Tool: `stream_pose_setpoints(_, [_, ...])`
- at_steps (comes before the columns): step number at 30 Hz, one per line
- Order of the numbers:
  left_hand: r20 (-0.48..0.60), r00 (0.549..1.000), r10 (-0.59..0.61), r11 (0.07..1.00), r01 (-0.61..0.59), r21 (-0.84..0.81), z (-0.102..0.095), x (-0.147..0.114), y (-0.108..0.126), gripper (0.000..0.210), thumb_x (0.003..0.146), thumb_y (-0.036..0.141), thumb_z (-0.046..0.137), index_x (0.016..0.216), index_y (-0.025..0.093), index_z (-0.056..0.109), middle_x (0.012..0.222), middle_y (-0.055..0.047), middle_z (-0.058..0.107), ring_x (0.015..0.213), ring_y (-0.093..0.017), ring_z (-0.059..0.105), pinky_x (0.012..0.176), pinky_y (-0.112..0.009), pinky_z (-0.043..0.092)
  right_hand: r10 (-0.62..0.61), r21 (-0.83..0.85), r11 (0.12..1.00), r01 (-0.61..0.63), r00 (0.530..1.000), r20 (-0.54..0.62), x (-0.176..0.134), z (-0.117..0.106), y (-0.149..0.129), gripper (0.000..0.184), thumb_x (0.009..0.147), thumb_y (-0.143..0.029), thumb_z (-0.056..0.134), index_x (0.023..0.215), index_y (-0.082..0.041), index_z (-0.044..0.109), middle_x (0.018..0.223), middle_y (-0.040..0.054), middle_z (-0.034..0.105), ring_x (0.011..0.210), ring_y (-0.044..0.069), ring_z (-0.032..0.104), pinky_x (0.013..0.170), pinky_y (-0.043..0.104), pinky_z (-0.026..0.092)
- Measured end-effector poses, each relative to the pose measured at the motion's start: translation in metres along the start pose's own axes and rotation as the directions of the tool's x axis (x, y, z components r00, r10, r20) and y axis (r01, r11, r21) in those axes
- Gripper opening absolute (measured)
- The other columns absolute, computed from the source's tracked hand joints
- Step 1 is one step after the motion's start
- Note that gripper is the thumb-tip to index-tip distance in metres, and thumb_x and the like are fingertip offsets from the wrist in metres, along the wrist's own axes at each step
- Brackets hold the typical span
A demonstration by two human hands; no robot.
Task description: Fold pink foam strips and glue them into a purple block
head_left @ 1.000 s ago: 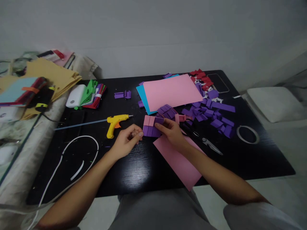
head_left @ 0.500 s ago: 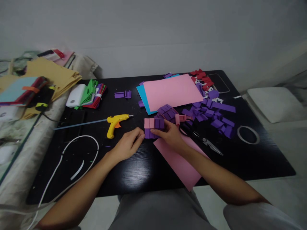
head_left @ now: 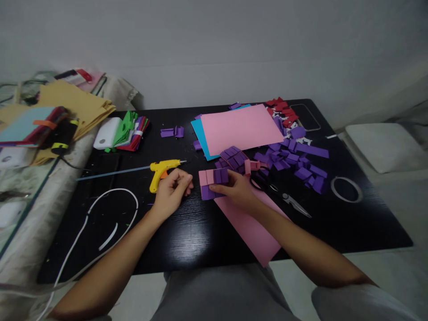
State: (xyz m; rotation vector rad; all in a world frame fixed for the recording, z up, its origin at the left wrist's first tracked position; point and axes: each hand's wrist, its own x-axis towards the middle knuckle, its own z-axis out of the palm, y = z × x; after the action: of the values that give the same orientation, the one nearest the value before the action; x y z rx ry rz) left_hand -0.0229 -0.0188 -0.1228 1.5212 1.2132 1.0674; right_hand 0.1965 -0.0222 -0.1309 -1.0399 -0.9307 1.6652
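My right hand [head_left: 239,191] grips a folded-paper block piece [head_left: 206,177], pink at its upper left and purple elsewhere, with the thumb across its front. My left hand [head_left: 174,188] is apart from that piece, fingers curled in and thumb against them, with nothing visible in it. Just behind its knuckles lies a yellow hot glue gun [head_left: 157,174], nozzle pointing right. Beyond my right hand rests a second purple folded-paper piece [head_left: 234,158], beside a pink paper strip [head_left: 250,166]. Black-handled scissors [head_left: 284,194] lie to the right, and a pink sheet [head_left: 252,225] runs beneath my right wrist.
Pink [head_left: 240,129] and blue sheets [head_left: 203,140] lie at the back. Purple paper pieces [head_left: 290,158] and red scraps [head_left: 282,111] are scattered right, near a tape ring [head_left: 347,189]. A white cable [head_left: 135,203] loops at left, below bundled coloured papers [head_left: 129,131].
My left hand has moved left, off the paper piece and up beside the glue gun. The piece in my right hand has tilted and dropped slightly.
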Motion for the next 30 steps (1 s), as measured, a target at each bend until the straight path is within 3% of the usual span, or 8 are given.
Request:
stream_pose_setpoints(4, [0.045, 0.999, -0.024, 0.997, 0.027, -0.071, 0.001, 0.000, -0.003, 0.035, 0.097, 0.053, 0.069, 0.101, 0.019, 0.070, 0.080, -0.004, 0.071, 0.067, -0.015, 0.066, 0.062, -0.026, 0.054, 0.002, -0.008, 1.000, -0.002, 0.999, 0.042, -0.001, 0.001, 0.000, 0.037, 0.062, -0.032, 0.099, 0.092, -0.024, 0.078, 0.094, -0.0008, 0.079, 0.088, 0.020, 0.072, 0.090, 0.039, 0.059])
stream_pose_setpoints(12, [0.072, 0.997, -0.003, 1.000, 0.003, 0.002, 0.000, -0.002, -0.004, 0.029, 0.100, 0.045, 0.067, 0.086, 0.019, 0.066, 0.067, 0.001, 0.062, 0.060, -0.012, 0.055, 0.059, -0.024, 0.043, 0.011, -0.056, 0.998, -0.006, 0.997, 0.081, 0.000, -0.001, 0.008, 0.038, 0.064, -0.028, 0.098, 0.096, -0.023, 0.079, 0.096, -0.0004, 0.080, 0.089, 0.020, 0.073, 0.088, 0.036, 0.058])
stream_pose_setpoints(21, [-0.109, 0.994, -0.014, 0.995, 0.003, -0.096, -0.001, 0.003, 0.004, 0.036, 0.098, 0.046, 0.066, 0.074, 0.021, 0.056, 0.062, 0.003, 0.054, 0.052, -0.011, 0.049, 0.053, -0.025, 0.038, 0.034, 0.033, 0.999, -0.036, 0.998, 0.055, 0.001, -0.002, 0.000, 0.035, 0.062, -0.029, 0.098, 0.091, -0.025, 0.079, 0.095, -0.0008, 0.080, 0.091, 0.021, 0.073, 0.092, 0.040, 0.061])
stream_pose_setpoints(27, [-0.163, 0.985, -0.052, 0.984, 0.023, -0.177, -0.003, 0.002, 0.005, 0.038, 0.102, 0.041, 0.057, 0.070, 0.022, 0.052, 0.059, 0.002, 0.052, 0.050, -0.012, 0.048, 0.050, -0.026, 0.039, 0.054, 0.102, 0.994, -0.050, 0.998, -0.032, 0.006, -0.007, 0.007, 0.035, 0.062, -0.029, 0.099, 0.091, -0.024, 0.080, 0.094, -0.0018, 0.080, 0.088, 0.018, 0.073, 0.090, 0.034, 0.059])
stream_pose_setpoints(30, [-0.177, 0.981, -0.075, 0.973, 0.033, -0.230, -0.002, 0.003, 0.005, 0.038, 0.100, 0.044, 0.061, 0.070, 0.021, 0.054, 0.061, 0.002, 0.056, 0.051, -0.012, 0.051, 0.051, -0.026, 0.044, 0.068, 0.167, 0.984, -0.056, 0.995, -0.068, 0.010, -0.009, 0.010, 0.039, 0.060, -0.030, 0.099, 0.094, -0.024, 0.080, 0.097, -0.0010, 0.081, 0.091, 0.019, 0.074, 0.092, 0.035, 0.059])
